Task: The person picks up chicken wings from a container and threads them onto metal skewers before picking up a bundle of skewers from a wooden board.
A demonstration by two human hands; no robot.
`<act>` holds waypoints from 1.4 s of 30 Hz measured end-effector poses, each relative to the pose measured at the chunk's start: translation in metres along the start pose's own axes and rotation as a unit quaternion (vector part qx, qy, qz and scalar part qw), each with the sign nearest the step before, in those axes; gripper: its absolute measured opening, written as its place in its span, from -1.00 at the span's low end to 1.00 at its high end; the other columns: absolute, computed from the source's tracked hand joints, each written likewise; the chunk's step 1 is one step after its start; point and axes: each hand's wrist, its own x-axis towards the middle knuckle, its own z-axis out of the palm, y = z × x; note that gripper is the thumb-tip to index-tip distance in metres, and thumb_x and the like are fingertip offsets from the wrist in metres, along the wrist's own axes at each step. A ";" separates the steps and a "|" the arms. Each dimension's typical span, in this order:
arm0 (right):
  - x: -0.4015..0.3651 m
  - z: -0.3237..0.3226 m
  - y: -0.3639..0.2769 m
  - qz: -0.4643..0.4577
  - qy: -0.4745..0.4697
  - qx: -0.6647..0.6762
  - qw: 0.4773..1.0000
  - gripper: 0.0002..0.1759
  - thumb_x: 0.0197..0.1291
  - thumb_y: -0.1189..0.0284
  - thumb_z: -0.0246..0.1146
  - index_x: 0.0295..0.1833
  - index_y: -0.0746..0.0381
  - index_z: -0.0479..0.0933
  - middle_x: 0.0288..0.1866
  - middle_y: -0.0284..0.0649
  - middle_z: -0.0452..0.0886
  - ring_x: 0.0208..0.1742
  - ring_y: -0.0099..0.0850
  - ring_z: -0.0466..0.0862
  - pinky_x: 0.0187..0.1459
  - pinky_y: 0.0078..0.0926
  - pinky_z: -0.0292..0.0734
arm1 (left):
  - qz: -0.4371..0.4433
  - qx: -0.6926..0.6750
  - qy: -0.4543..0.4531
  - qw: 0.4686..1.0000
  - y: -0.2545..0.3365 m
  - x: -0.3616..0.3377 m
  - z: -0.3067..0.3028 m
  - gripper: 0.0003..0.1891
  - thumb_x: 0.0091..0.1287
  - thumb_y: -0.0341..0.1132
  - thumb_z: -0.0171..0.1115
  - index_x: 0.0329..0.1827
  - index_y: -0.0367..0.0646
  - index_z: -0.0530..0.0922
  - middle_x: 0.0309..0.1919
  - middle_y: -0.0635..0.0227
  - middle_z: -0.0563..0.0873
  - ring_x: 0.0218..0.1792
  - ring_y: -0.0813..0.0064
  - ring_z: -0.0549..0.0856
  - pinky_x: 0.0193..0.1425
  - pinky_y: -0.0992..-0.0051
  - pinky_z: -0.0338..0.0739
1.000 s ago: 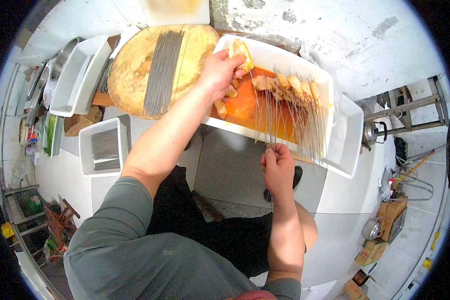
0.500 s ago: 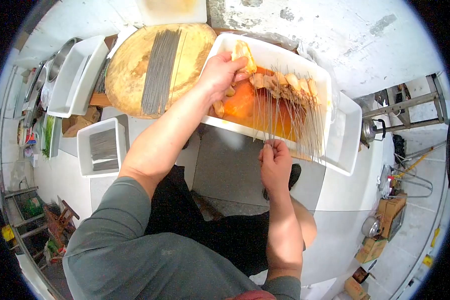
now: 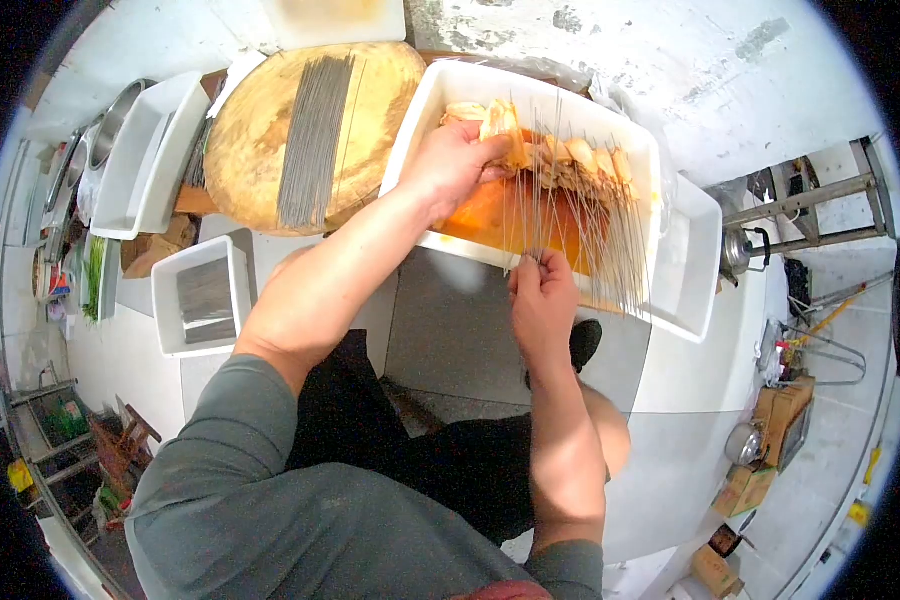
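Pinched in my left hand (image 3: 448, 168) is a pale yellowish piece of meat (image 3: 504, 122), held up over a white tub (image 3: 540, 84). My right hand (image 3: 544, 300) is closed on the lower end of a thin metal skewer (image 3: 535, 205) at the tub's near side. The skewer's upper part reaches the meat by my left fingertips. To the right, a row of skewered meat (image 3: 582, 165) lies in the tub, its bare metal ends fanning over the near rim. Orange-red liquid (image 3: 490, 220) covers the tub's bottom. Another piece of meat (image 3: 464, 113) shows behind my left hand.
Left of the tub is a round wooden chopping block (image 3: 255, 140) bearing a bundle of metal skewers (image 3: 315, 145). A small white bin (image 3: 170, 300) with more skewers stands below it. An empty-looking white container (image 3: 130, 160) sits farther left; another (image 3: 692, 265) stands at the right.
My right hand has risen slightly, bringing the skewer up to the meat. My left hand has lowered the meat and shifted it right toward the skewered row.
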 end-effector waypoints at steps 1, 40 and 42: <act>0.001 0.001 -0.002 0.002 -0.006 -0.001 1.000 -0.84 0.29 0.43 0.11 -0.20 0.34 0.46 -0.49 -0.27 0.54 -0.46 -0.52 0.50 -0.40 -0.51 0.40 | -0.003 0.007 -0.007 1.000 0.000 -0.001 0.000 -0.87 0.41 -0.35 0.12 -0.08 -0.18 0.54 -0.36 0.41 0.60 -0.47 0.61 0.53 -0.46 0.63 0.44; 0.001 0.007 -0.005 -0.020 -0.012 0.000 1.000 -0.79 0.30 0.40 0.13 -0.13 0.32 0.55 -0.42 -0.19 0.68 -0.43 -0.44 0.64 -0.33 -0.49 0.53 | 0.033 -0.044 0.023 0.998 0.004 0.002 -0.008 -0.89 0.35 -0.27 0.22 -0.19 -0.08 0.53 -0.46 0.51 0.59 -0.69 0.72 0.41 -0.67 0.67 0.29; 0.003 0.007 -0.001 -0.032 0.000 0.001 0.999 -0.79 0.30 0.40 0.13 -0.12 0.33 0.55 -0.40 -0.19 0.68 -0.38 -0.43 0.65 -0.27 -0.48 0.52 | 0.032 -0.046 0.025 0.998 0.003 0.004 -0.010 -0.88 0.35 -0.28 0.23 -0.17 -0.09 0.54 -0.45 0.50 0.60 -0.69 0.70 0.41 -0.68 0.67 0.29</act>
